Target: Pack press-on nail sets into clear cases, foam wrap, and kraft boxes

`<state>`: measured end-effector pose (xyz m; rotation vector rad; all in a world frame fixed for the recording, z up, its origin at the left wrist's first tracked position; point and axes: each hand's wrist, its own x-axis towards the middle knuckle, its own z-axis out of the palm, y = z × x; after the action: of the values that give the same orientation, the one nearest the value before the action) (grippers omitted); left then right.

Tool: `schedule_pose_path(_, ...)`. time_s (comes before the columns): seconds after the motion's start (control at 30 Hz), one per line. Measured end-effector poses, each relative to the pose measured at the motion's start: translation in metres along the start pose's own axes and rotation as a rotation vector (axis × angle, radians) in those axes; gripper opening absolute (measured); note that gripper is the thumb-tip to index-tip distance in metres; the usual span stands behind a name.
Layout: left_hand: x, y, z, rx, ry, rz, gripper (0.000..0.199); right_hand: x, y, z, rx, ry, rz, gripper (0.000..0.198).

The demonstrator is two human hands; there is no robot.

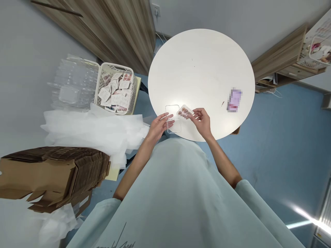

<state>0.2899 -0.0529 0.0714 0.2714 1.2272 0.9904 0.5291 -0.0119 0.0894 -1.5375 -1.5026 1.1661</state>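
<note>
Over the near edge of the round white table (199,69), my left hand (159,125) grips a clear plastic case (174,126) that is opened out flat at its hinge. My right hand (202,120) pinches the right end of a small white card of press-on nails (184,112), whose nails are brownish pink and face up. The card is tilted and lies just right of the case's upper half. Whether the two touch, I cannot tell.
To the left stand a white basket (116,88) of nail cards, stacked clear cases (73,84), white foam sheets (98,129) and folded cardboard boxes (51,172). A blurred purple item (234,100) lies on the table's right side, beside a small dark bit (222,103).
</note>
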Motion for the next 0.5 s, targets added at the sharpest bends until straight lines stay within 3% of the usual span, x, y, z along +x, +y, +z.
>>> schedule_pose_path(0.2,0.005,-0.002,0.03,0.057,-0.084,-0.021,0.051,-0.012,-0.013,-0.016,-0.014,-0.267,-0.078,0.033)
schedule_pose_path(0.5,0.007,0.0,0.047,0.104,-0.047,-0.026,0.06,-0.01,-0.003,-0.029,-0.259,-0.309,-0.249,0.018)
